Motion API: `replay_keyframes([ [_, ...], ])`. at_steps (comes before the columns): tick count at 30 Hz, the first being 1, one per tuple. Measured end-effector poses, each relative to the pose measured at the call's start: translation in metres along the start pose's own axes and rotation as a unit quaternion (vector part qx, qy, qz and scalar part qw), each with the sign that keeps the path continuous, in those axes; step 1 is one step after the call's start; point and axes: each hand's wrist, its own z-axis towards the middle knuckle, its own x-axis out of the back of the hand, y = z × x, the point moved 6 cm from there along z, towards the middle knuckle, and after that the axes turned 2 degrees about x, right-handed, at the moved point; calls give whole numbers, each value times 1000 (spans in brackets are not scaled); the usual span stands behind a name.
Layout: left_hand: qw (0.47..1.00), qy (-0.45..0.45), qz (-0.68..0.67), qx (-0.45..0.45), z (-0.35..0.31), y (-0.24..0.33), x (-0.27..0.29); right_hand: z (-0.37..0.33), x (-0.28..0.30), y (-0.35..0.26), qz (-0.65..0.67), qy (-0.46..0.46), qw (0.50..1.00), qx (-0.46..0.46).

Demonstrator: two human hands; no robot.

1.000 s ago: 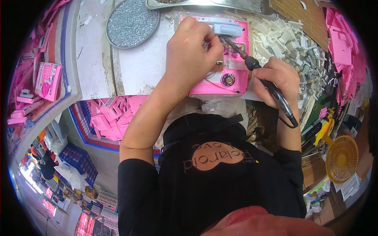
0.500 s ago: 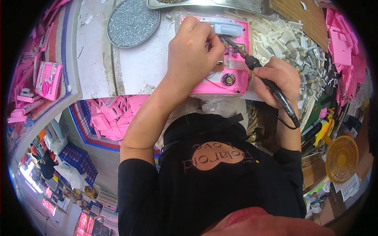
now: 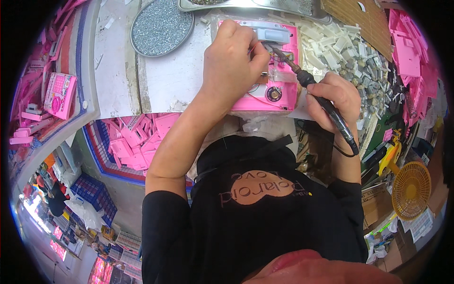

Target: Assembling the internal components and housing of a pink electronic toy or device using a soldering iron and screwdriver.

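Pressing the open pink toy casing point(image 3: 265, 90) onto the worktop point(image 3: 175, 80), the left hand point(image 3: 231, 66) pinches a wire while the right hand point(image 3: 333, 97), fist closed, applies a soldering iron point(image 3: 302, 78); wiring looks unfinished, casing unclosed.

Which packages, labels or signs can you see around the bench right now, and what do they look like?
Pink boxed toy: left shelf, flat rectangle, pink with a printed front.
Cardboard box: lower right beside the yellow fan, brown.
Printed sheet: below the fan, white, small dark print.
Shirt print: on the black chest, orange rounded patch.
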Motion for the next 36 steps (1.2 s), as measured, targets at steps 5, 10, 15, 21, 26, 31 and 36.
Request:
replay_keyframes([
  [5,1000,-3,-3,4,-1,0,0,-4,10,-6,5,14,1000,-2],
  [10,1000,-11,5,4,0,1,0,-14,23,-8,4,38,999,-21],
  [15,1000,-13,2,9,0,1,0,-27,25,-4,16,52,998,-40],
  [21,1000,-9,3,3,-2,1,1,-34,27,-5,30,79,995,-53],
  [26,998,-42,4,-55,-11,27,17,-45,40,-11,29,124,990,-64],
  [31,959,-225,53,-165,-24,42,-11,-51,42,-9,47,137,987,-72],
  [36,964,-224,-107,-92,-9,22,-14,-60,43,-11,60,177,977,-105],
])
